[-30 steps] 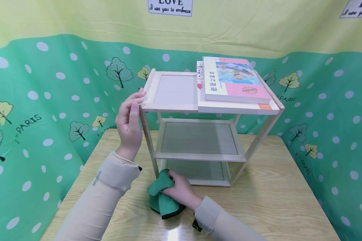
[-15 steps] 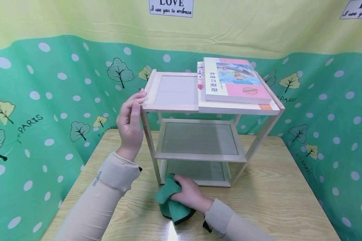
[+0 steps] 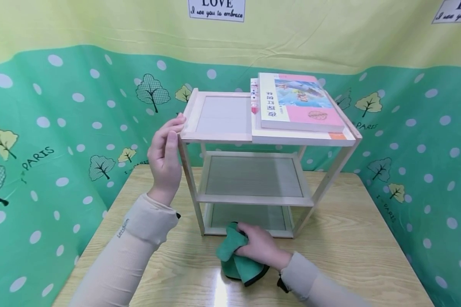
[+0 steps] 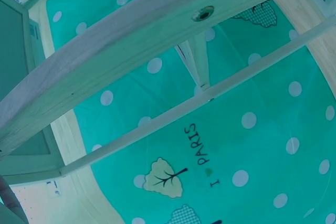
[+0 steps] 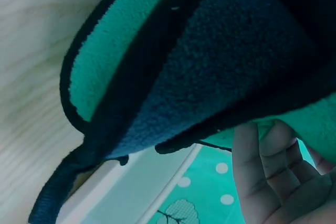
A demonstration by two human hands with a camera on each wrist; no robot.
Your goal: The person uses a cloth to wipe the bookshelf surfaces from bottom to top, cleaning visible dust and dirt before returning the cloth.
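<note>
My left hand (image 3: 167, 155) holds the upper left corner of a three-tier wooden shelf (image 3: 255, 199), its fingertips over the top rail and its thumb by the front leg. My right hand (image 3: 259, 245) grips a bunched green cloth (image 3: 236, 251) with black edging, low in front of the shelf's bottom tier. In the right wrist view the cloth (image 5: 226, 51) fills much of the picture, with curled fingers (image 5: 247, 156) at its lower edge. A wooden side rail (image 4: 131, 40) of the shelf crosses the left wrist view.
Two books lie stacked on the top tier's right half, the upper book (image 3: 301, 102) pink, white and blue. The shelf stands on a wood-grain table (image 3: 353, 238). A green and yellow patterned curtain (image 3: 73, 106) surrounds the table at the back and sides.
My right hand has slid to the right with the cloth, from the shelf's front left leg to before the middle of its bottom tier. The left hand and shelf have stayed put.
</note>
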